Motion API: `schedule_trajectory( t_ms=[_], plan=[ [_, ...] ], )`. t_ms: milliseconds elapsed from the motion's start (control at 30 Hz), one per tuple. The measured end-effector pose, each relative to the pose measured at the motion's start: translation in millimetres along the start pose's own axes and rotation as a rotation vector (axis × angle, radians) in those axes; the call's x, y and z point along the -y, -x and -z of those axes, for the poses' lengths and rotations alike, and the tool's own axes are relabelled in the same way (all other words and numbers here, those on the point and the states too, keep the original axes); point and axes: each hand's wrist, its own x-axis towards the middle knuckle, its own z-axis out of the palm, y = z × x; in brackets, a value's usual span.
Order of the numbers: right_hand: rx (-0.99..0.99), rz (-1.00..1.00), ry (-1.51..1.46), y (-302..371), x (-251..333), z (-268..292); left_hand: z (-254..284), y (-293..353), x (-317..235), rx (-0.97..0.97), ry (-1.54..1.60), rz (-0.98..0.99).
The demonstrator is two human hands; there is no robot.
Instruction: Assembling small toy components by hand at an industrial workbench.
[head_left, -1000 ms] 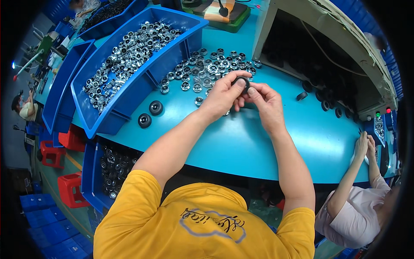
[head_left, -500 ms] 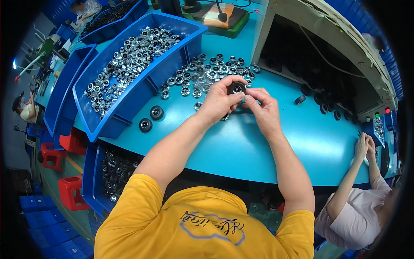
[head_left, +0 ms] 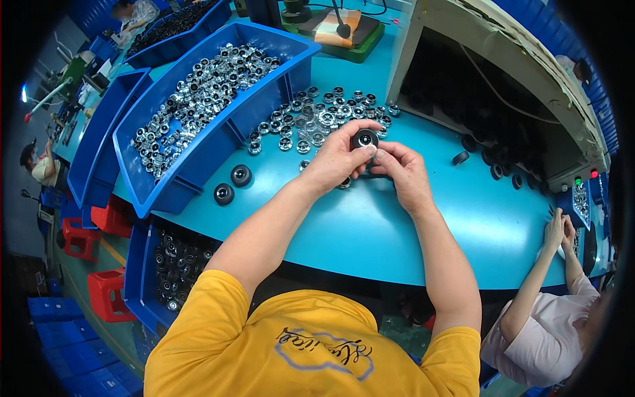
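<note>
My left hand grips a small wheel, a black tyre with a shiny hub, and its face is turned up toward me. At the wheel's lower right edge, the thumb and fingers of my right hand are closed and press against it. Something dark shows under the right fingers, too hidden to make out. Just beyond my hands, many clear, shiny hubs with dark centres lie loose on the turquoise table. Two wheels with black tyres rest left of my left forearm.
A blue bin full of hubs stands at the left. On the right is a pale-framed machine housing, with black tyres in and before it. Another person's hands work at the far right. A blue crate sits below the table edge.
Both hands stay at nearly the same place with the wheel between them. The right fingers have shifted slightly down along the wheel's edge, and the wheel has tilted a little.
</note>
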Motion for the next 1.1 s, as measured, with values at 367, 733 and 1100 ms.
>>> schedule_trajectory(
  t_ms=[367,733,1100],
  plan=[
    [0.019,-0.119,-0.126,-6.1,1.3,8.8,-5.5,-0.2,11.9,0.048,-0.007,-0.069],
    [-0.011,-0.086,-0.148,1.3,3.5,-4.1,-7.5,-2.8,20.0,-0.263,-0.535,-0.456],
    [0.043,-0.114,-0.432,1.8,-2.0,-2.3,-11.7,2.1,12.5,-0.115,-0.407,-0.295]
  ],
)
